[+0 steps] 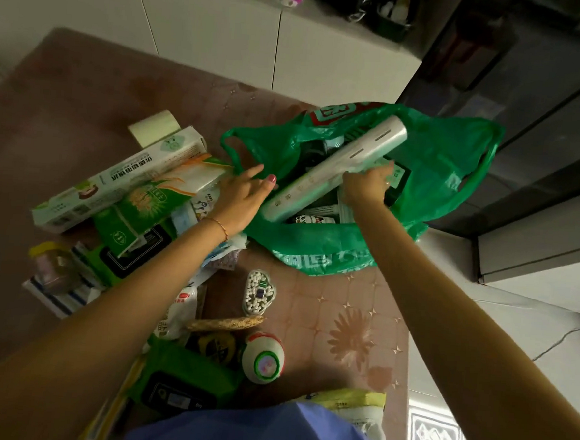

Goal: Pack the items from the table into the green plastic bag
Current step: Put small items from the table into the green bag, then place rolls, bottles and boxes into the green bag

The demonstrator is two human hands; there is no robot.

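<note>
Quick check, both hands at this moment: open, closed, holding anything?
Left hand: open, fingers spread by the mouth of the green bag, holding nothing.
Right hand: closed on the long silver roll that lies across the bag's opening.

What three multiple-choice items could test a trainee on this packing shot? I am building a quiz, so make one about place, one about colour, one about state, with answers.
1. Where is the long silver roll?
A. On the floor
B. Sticking out of the green plastic bag
C. Under the cabinet

2. What colour is the thin bracelet on the left wrist?
A. Gold-orange
B. Blue
C. Black

3. What is the right hand doing?
A. Resting flat on the table
B. Holding a cup
C. Reaching into the bag's mouth beside the roll

Answers: 1 B, the roll's far end pokes above the bag's opening; 2 A, it shows gold-orange against the arm; 3 C, its fingers are inside the opening.
</note>
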